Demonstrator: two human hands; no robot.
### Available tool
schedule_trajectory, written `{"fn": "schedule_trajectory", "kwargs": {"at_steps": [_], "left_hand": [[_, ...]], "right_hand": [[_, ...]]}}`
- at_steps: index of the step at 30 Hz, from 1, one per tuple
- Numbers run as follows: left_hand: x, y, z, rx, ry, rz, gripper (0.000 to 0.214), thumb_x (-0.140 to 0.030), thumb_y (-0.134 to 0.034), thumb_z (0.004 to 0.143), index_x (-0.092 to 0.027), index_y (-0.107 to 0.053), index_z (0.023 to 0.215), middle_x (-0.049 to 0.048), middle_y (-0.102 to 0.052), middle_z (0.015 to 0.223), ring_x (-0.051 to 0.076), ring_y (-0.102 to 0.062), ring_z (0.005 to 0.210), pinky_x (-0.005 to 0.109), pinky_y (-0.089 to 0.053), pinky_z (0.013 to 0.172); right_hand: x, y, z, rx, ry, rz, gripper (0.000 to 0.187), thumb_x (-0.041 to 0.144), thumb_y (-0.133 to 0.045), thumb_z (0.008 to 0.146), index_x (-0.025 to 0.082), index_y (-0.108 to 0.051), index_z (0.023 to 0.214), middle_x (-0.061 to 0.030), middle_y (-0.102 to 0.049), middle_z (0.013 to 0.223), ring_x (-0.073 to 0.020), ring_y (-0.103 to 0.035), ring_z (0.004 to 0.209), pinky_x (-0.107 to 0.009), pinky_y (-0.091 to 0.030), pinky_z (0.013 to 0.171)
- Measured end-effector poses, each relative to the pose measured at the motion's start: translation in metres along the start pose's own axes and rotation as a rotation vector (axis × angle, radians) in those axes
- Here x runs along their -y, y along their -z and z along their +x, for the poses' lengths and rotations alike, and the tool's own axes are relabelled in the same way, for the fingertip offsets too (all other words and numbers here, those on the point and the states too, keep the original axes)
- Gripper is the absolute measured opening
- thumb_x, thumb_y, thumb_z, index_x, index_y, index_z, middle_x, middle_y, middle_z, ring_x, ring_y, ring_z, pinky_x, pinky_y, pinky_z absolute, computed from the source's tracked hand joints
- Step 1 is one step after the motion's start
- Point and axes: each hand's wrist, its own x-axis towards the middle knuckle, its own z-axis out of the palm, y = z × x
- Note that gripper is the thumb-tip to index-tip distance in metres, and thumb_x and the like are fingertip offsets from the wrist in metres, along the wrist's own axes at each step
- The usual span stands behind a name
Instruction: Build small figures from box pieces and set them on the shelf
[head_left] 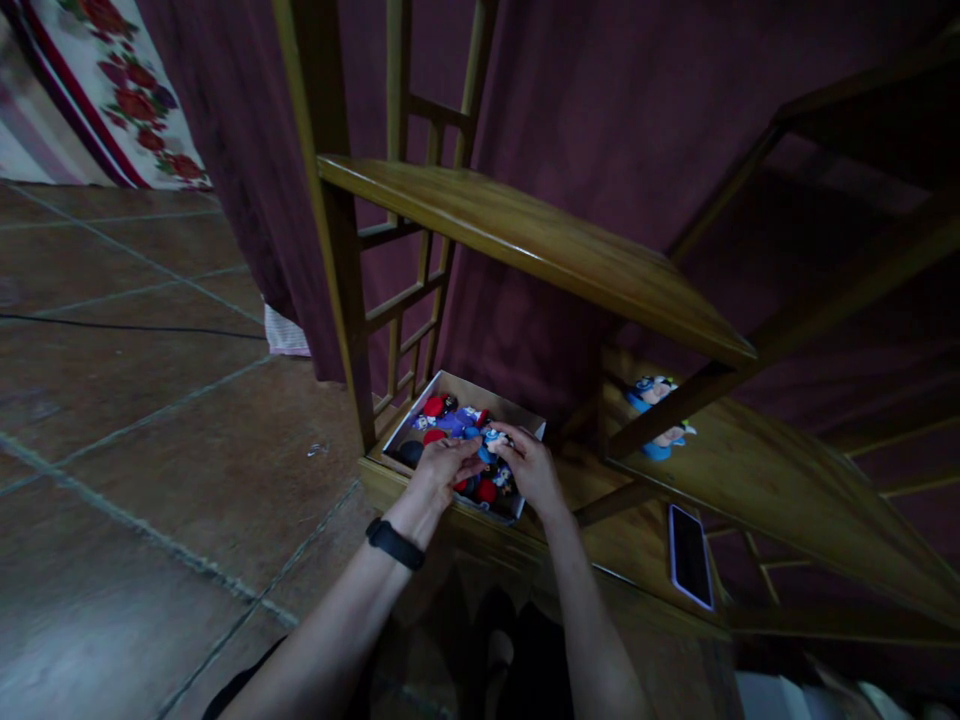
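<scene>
A cardboard box (459,388) sits on the lowest wooden shelf, filled with several small red, blue and black figurines (439,410). Both my hands reach into it. My left hand (442,465), with a black band on the wrist, and my right hand (529,465) meet over the box. Their fingers pinch together on one small blue and white figurine (493,440) held between them.
A wooden shelf unit (540,240) stands against a dark maroon curtain (645,110). A blue figurine (656,412) lies on the middle shelf at the right. A phone (690,555) lies face up on the lowest shelf. Brown tiled floor (135,420) spreads to the left.
</scene>
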Motion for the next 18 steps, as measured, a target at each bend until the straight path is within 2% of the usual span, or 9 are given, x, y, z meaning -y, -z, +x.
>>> {"fn": "schedule_trajectory", "kwargs": {"at_steps": [5, 13, 18], "left_hand": [[0.002, 0.002, 0.000, -0.015, -0.021, 0.001, 0.016, -0.019, -0.075, 0.062, -0.010, -0.062, 0.062, 0.0041, -0.064, 0.057, 0.009, -0.058, 0.050, 0.022, -0.053, 0.056], [0.000, 0.006, 0.000, 0.009, 0.119, 0.002, 0.011, -0.014, -0.073, 0.066, -0.009, -0.063, 0.065, 0.0064, -0.065, 0.061, 0.011, -0.061, 0.054, 0.021, -0.053, 0.055], [0.007, 0.000, -0.004, -0.052, -0.003, -0.044, 0.017, -0.017, -0.075, 0.063, -0.010, -0.060, 0.061, 0.0030, -0.062, 0.057, 0.009, -0.058, 0.051, 0.021, -0.052, 0.056]], "right_hand": [[0.006, 0.000, -0.002, 0.017, 0.032, -0.049, 0.032, 0.020, -0.055, 0.076, 0.031, -0.065, 0.104, 0.0008, -0.064, 0.098, -0.0169, -0.058, 0.089, -0.027, -0.042, 0.080], [0.013, 0.007, -0.007, 0.137, 0.079, -0.098, 0.033, 0.019, -0.052, 0.079, 0.034, -0.064, 0.107, 0.0028, -0.064, 0.102, -0.0168, -0.057, 0.096, -0.029, -0.042, 0.084], [0.012, 0.003, -0.007, 0.079, 0.084, -0.108, 0.033, 0.020, -0.051, 0.080, 0.035, -0.064, 0.107, 0.0026, -0.064, 0.102, -0.0164, -0.058, 0.094, -0.027, -0.042, 0.083]]}}
